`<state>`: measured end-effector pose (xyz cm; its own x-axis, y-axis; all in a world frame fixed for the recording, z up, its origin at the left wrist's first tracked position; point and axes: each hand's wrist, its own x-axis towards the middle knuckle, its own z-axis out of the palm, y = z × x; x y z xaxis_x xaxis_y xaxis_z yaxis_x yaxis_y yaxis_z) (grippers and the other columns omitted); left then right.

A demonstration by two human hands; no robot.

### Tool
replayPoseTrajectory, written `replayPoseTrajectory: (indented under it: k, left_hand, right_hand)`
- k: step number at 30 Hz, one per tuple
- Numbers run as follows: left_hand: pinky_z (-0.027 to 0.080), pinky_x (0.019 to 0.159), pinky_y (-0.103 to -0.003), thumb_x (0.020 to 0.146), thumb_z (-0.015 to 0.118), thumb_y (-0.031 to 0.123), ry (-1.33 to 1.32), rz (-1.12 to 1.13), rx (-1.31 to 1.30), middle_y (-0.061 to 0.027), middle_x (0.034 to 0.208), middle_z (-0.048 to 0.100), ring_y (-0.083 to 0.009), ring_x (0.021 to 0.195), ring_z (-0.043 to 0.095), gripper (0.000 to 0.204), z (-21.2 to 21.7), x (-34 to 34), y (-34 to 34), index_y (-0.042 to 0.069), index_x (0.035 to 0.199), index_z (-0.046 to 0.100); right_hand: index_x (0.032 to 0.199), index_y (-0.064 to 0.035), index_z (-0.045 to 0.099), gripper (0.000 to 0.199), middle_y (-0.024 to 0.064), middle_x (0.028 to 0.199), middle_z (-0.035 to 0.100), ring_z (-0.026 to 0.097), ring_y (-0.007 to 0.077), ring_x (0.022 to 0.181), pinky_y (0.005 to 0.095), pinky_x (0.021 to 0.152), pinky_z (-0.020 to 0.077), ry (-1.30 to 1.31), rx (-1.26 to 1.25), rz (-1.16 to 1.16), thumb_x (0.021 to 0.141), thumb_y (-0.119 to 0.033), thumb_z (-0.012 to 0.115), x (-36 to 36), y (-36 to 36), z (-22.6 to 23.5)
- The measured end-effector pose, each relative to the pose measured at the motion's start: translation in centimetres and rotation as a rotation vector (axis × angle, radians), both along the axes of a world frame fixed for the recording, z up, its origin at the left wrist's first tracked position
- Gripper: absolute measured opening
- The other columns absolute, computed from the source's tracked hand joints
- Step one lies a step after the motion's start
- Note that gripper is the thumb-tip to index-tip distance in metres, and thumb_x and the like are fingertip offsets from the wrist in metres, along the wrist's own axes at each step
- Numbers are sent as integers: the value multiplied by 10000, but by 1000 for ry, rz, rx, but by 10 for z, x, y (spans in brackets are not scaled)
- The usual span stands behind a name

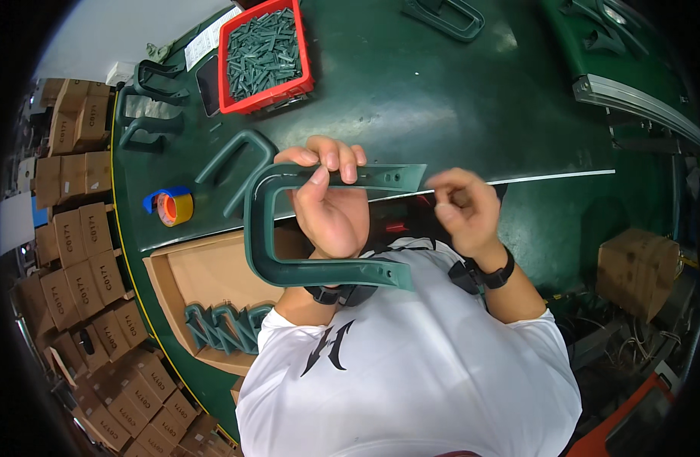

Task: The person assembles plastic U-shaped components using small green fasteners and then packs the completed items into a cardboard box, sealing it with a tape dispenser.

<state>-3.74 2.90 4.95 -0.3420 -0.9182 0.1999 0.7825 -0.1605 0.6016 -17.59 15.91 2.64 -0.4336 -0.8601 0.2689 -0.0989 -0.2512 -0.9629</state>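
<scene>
A dark green U-shaped plastic handle (pixel 260 228) is gripped along its upper arm by my left hand (pixel 336 217), fingers behind and thumb in front. Its open side faces right, and small holes show near both ends. Just right of the upper end is my right hand (pixel 471 217), thumb and fingers curled together; whether anything small is pinched there is hidden. Another green handle (pixel 239 145) lies on the table beyond the held one, partly covered by it.
A red bin (pixel 309 72) of small green plastic pieces stands on the green table (pixel 380 84). Nearby are a phone (pixel 207 85), a tape roll (pixel 175 207) and more handles (pixel 148 126). An open carton (pixel 163 286) with several handles sits left of me; stacked cartons (pixel 83 236) stand beyond.
</scene>
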Motion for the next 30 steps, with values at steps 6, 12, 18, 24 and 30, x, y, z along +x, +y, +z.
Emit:
replayPoseTrajectory:
  k: [6, 12, 18, 24, 30]
  left_hand:
    - [424, 958, -425, 906, 550, 34, -147, -13, -163, -119, 1120, 525, -227, 976, 548, 354, -4, -14, 12, 70, 1246, 459]
    - [391, 1069, -425, 904, 592, 545, -179, -328, 103, -117, 1306, 482, -279, 1173, 511, 749, -31, 5, -10, 51, 1433, 398]
    - [408, 664, -301, 996, 326, 557, 341, -612, 397, -8, 622, 457, -128, 536, 455, 534, -21, 14, -4, 96, 784, 492]
    - [323, 531, -274, 1002, 305, 623, 215, -437, 372, 40, 478, 354, -88, 370, 297, 610, -15, 21, -14, 130, 661, 416]
    - [327, 528, -277, 998, 301, 648, 243, -450, 324, 38, 481, 373, -90, 366, 310, 630, -12, 18, -12, 129, 662, 422]
  right_hand:
    - [1146, 26, 659, 234, 3, 708, 601, 429, 15, 536, 181, 479, 323, -443, 266, 132, 962, -119, 646, -2, -17, 24]
    - [1095, 22, 695, 243, -4, 667, 599, 463, 15, 537, 176, 475, 325, -470, 212, -197, 998, -190, 626, -21, -25, 14]
    - [1334, 50, 569, 356, -7, 730, 518, 387, 52, 586, 198, 613, 353, -385, 181, -172, 1036, -142, 535, -9, -26, 10]
    - [1439, 43, 480, 431, 18, 666, 528, 423, 69, 506, 212, 613, 470, -194, 139, 15, 1015, -34, 485, -17, 5, -9]
    - [1442, 15, 489, 498, 90, 664, 665, 522, 66, 424, 204, 427, 408, -516, 334, 449, 947, 49, 513, -1, 12, 20]
